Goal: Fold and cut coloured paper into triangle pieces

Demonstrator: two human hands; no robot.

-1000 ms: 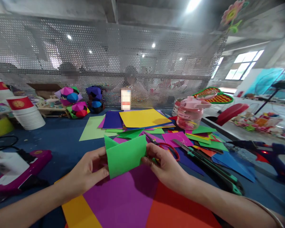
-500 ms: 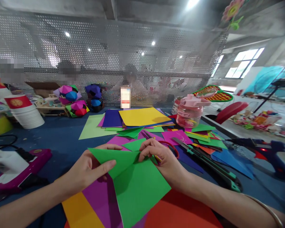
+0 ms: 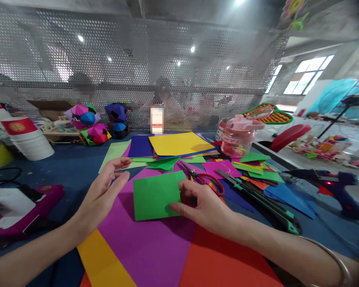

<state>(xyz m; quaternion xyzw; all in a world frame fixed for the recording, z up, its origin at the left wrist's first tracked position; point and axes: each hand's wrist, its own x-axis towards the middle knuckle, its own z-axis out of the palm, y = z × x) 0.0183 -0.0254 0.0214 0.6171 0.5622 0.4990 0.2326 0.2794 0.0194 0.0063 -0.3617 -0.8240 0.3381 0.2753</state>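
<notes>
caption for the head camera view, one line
Right hand holds a folded green paper above purple and red sheets, the left hand open beside it.

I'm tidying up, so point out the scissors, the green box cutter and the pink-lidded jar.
Scissors (image 3: 220,189): head view, on the red handle.
Green box cutter (image 3: 266,205): head view, mid-handle.
Pink-lidded jar (image 3: 237,142): head view, on the clear body.

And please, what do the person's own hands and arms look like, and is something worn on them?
The left hand and right hand wear no gloves, and no sleeves show. A thin, curved metallic bangle is on the right arm; none shows on the left arm.
</notes>
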